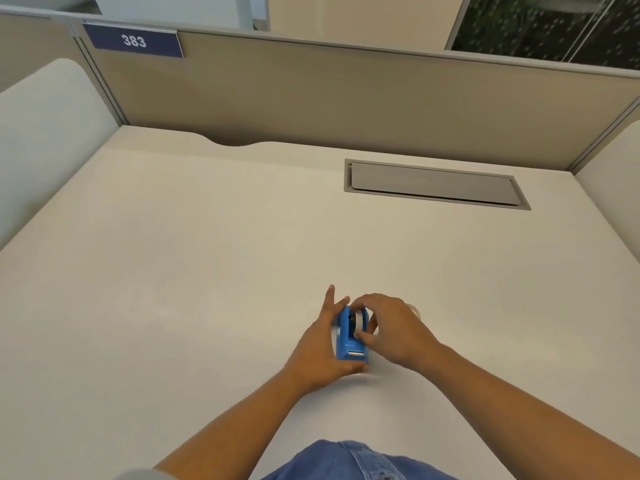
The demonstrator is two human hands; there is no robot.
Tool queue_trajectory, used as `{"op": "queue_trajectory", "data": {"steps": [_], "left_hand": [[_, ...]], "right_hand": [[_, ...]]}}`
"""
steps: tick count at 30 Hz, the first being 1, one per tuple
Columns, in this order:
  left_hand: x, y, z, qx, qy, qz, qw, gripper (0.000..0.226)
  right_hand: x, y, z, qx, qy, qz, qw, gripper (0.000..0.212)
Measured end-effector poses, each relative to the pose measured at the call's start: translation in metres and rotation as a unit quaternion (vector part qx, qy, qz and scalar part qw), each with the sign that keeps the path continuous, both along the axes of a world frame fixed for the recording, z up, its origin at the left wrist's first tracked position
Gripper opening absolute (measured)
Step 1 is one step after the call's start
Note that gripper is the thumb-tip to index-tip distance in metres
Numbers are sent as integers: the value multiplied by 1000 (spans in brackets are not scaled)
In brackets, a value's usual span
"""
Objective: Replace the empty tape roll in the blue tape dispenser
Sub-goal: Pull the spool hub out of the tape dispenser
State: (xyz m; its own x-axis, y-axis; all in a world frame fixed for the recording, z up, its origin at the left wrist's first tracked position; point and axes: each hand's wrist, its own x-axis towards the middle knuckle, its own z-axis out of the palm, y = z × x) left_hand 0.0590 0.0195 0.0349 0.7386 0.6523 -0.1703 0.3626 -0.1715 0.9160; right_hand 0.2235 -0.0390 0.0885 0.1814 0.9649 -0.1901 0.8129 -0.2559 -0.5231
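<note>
- Near the front middle of the pale cream desk top (207, 254), a small blue plastic tape dispenser (348, 341) stands between the person's two bare hands.
- The dispenser's silver cutter bar (356, 354) faces the person; its hub end points toward the far partition.
- The left hand (320, 344) lies flat against the dispenser's left side, fingers stretched forward and slightly spread, thumb curled under the near end by the cutter, so the hand braces the body more than it wraps it.
- The right hand (391, 329) comes in from the right with fingers curved over the top; fingertips and thumb pinch a grey-white tape roll on a dark hub (356, 320) sitting in the dispenser's cradle.
- Whether that roll has tape on it or is a bare core I cannot tell; it is too small and partly covered by fingers.
- Just past the right hand's knuckles, a bit of a clear rounded object (415, 309) shows on the desk; what it is cannot be made out.
- Further back on the right, a grey rectangular cable hatch (433, 183) is set flush in the desk.
- A beige fabric partition (346, 98) closes off the back, with a dark blue plate reading 383 (133, 40) at its upper left.
- Blue denim (346, 462) shows at the bottom edge.
</note>
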Motion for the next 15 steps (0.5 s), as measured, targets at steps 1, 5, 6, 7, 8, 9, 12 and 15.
{"op": "queue_trajectory", "data": {"steps": [1,5,6,7,8,9,12,15], "left_hand": [[2,0,-2,-12,-13,12,1000,127],[3,-4,-9,-2,-30,41,999,121],[3,-5,-10,3,-29,46,999,122],[3,-5,-11,7,-27,50,998,123],[4,-5,-11,12,-26,53,998,123],[4,-5,-11,15,-24,55,998,122],[5,-4,-12,19,-18,53,998,120],[6,-4,-12,21,-13,49,998,120]], "right_hand": [[0,1,0,0,0,7,1000,37],[1,2,-1,13,19,27,999,41],[1,3,-1,15,20,32,999,41],[1,3,-2,17,20,35,999,39],[0,4,-2,19,19,37,999,37],[0,5,-1,19,16,39,999,34],[-1,9,0,15,-6,51,999,29],[0,11,2,7,-15,58,998,28]]}}
